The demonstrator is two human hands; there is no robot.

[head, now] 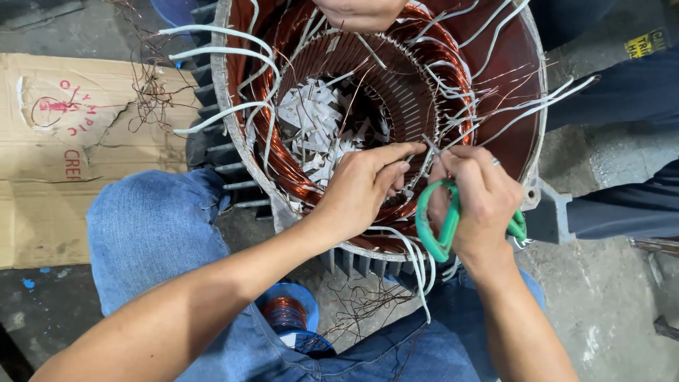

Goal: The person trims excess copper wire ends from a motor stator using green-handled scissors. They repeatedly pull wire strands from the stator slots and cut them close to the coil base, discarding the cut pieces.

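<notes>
Head view: right hand [481,201] grips green scissors [442,226], closed; left hand [364,187] pinches the coil [283,166] edge. Best to steady the lead, snip clear of windings.

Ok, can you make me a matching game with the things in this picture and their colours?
Things:
1. scissors handles in the right hand
2. wire coils in the motor
3. cardboard on the floor
4. sleeve tubes on the wires

Colours:
A. brown
B. white
C. green
D. copper-red

Pairs: 1-C, 2-D, 3-A, 4-B
</notes>
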